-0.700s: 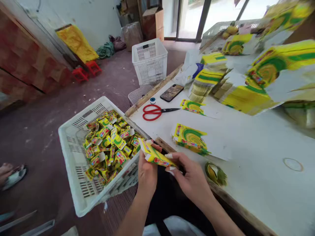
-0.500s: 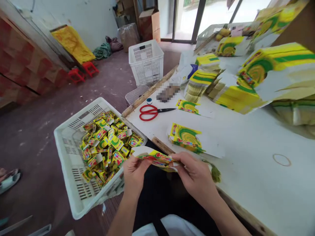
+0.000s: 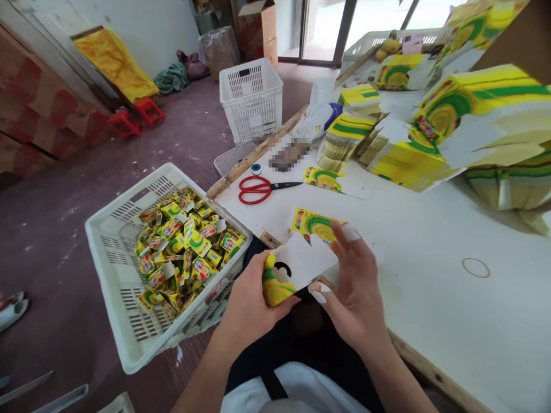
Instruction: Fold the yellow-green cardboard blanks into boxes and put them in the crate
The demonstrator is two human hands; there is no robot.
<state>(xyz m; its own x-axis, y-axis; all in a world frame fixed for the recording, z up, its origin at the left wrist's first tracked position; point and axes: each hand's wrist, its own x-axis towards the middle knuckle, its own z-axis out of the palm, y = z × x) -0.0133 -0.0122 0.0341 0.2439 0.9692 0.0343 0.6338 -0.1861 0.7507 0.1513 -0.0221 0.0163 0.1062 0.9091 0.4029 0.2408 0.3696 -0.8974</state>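
Note:
My left hand [image 3: 252, 295] grips a small yellow-and-green printed carton [image 3: 278, 291], its fingers wrapped round the left end. A white inner panel of the carton stretches out to the right. By that panel's right edge, my right hand [image 3: 355, 292] has thumb and fingers spread apart, with white coverings on some fingertips; whether the thumb touches the edge is hard to tell. Behind the carton, flat printed carton blanks [image 3: 307, 221] lie on the white table [image 3: 430, 310], partly covered by my right fingers and the panel.
At my left stands a white plastic crate [image 3: 107, 275] holding many small folded cartons [image 3: 172, 246]. Red-handled scissors [image 3: 258, 189], a blue-and-white spool [image 3: 256, 169] and a rubber band [image 3: 476, 268] lie on the table. Stacked blanks [image 3: 408, 163] rise at the back right. Another white crate [image 3: 252, 97] stands beyond.
The carton, flatter and pinched by both hands before, now shows its white inside and sits in my left hand. My right hand has let go and spread its fingers. The view shifted slightly.

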